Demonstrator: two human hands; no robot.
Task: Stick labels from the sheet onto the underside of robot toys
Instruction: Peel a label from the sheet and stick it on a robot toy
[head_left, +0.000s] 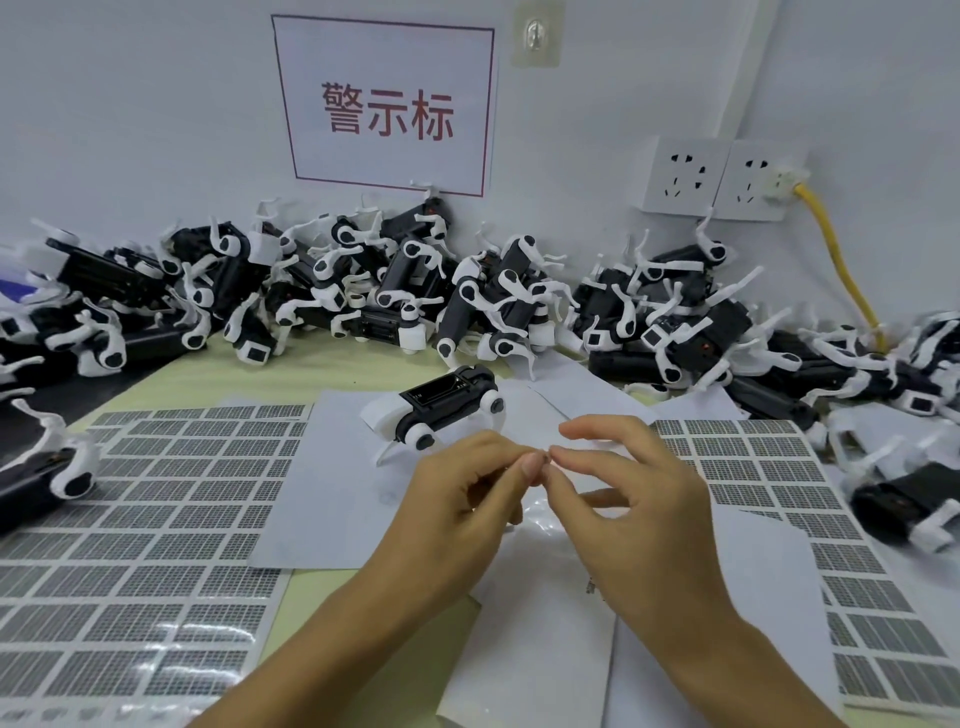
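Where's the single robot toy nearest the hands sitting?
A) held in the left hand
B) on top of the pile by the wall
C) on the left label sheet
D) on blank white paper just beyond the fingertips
D: the lone robot toy lies underside up on white paper, just beyond the left hand and right hand, whose fingertips meet and do not touch it.

wall sign (384, 104): "警示标"
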